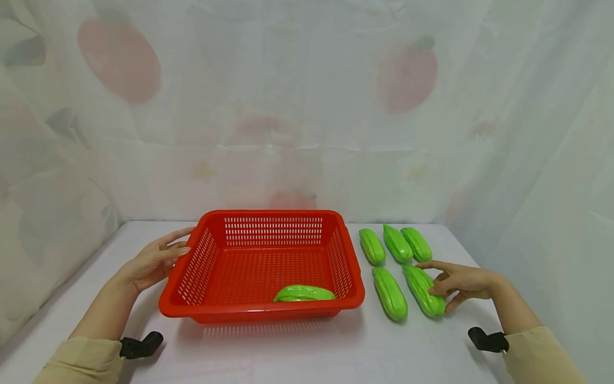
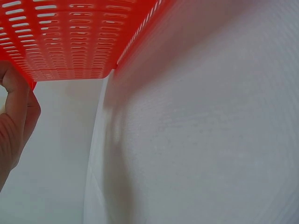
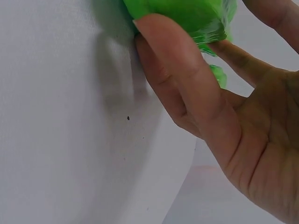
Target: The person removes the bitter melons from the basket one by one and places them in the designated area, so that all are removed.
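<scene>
A red perforated plastic basket (image 1: 261,308) stands on the white table, one green ridged vegetable (image 1: 304,293) lying inside near its front wall. At the basket's left rim, my left hand (image 1: 155,261) grips the edge with bent fingers. In the left wrist view part of that hand (image 2: 16,112) shows beside the slotted wall. To the right of the basket, my right hand (image 1: 462,281) holds a shiny green ridged vegetable (image 1: 421,288), fingers and thumb about its right side. The right wrist view shows the thumb (image 3: 187,70) close against this vegetable (image 3: 180,14).
Several more green vegetables lie right of the basket: one (image 1: 390,294) beside the held one, others (image 1: 397,244) behind, near the table's back edge. A pale printed curtain (image 1: 288,117) hangs behind and at both sides. Black wrist mounts (image 1: 141,345) stick out from both sleeves.
</scene>
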`<action>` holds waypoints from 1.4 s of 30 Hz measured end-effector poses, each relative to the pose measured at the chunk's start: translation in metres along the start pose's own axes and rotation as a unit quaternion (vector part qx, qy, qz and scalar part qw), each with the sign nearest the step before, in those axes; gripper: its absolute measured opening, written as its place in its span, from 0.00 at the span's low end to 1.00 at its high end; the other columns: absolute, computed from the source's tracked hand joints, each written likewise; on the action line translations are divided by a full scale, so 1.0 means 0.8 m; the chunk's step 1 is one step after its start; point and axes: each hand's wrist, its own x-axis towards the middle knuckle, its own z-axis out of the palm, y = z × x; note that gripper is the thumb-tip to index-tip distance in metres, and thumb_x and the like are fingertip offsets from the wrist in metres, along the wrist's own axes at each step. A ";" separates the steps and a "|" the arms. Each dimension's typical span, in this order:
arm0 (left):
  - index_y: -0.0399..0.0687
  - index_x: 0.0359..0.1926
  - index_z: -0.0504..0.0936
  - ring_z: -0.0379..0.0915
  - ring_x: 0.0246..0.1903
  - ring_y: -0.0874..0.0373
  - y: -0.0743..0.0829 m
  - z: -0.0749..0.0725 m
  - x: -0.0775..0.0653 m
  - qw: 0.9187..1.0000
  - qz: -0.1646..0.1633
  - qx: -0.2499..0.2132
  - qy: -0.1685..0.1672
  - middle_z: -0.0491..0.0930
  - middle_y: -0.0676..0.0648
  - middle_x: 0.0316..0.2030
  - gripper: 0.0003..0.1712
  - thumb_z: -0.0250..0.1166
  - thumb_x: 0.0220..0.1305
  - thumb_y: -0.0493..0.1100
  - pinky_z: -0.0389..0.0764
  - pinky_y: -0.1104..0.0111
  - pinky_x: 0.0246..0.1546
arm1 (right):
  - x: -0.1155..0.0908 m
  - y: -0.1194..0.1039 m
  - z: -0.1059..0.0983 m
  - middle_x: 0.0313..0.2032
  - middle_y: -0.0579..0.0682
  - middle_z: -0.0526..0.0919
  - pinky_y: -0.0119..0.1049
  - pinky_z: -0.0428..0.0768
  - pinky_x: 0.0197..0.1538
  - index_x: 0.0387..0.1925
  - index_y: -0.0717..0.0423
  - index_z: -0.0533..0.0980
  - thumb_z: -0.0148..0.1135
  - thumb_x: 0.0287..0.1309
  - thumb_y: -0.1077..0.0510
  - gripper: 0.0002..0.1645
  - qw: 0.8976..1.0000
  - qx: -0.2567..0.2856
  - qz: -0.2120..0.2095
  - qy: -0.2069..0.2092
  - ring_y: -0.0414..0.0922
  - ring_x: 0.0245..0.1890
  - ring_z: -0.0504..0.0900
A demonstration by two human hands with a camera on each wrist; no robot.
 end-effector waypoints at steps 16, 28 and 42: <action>0.62 0.67 0.65 0.85 0.43 0.62 0.000 -0.001 0.002 1.000 -0.004 0.016 0.013 0.84 0.58 0.49 0.23 0.47 0.76 0.37 0.86 0.65 0.46 | 0.000 -0.003 -0.003 0.60 0.67 0.69 0.48 0.87 0.45 0.76 0.61 0.44 0.55 0.70 0.55 0.44 1.000 0.010 0.000 -0.004 0.48 0.42 0.80; 0.62 0.67 0.65 0.85 0.43 0.61 0.001 0.001 0.001 1.000 -0.004 0.019 0.018 0.84 0.57 0.48 0.24 0.48 0.76 0.36 0.86 0.65 0.46 | -0.003 -0.023 -0.009 0.65 0.68 0.68 0.48 0.84 0.54 0.75 0.61 0.50 0.57 0.67 0.51 0.43 0.997 -0.065 -0.006 0.028 0.53 0.55 0.79; 0.62 0.67 0.65 0.85 0.43 0.61 0.001 0.000 0.001 1.000 0.002 0.011 0.008 0.84 0.56 0.48 0.24 0.47 0.76 0.36 0.87 0.65 0.46 | -0.002 -0.068 0.000 0.65 0.67 0.68 0.38 0.81 0.57 0.72 0.57 0.58 0.55 0.70 0.49 0.35 0.982 -0.140 -0.094 0.091 0.42 0.58 0.78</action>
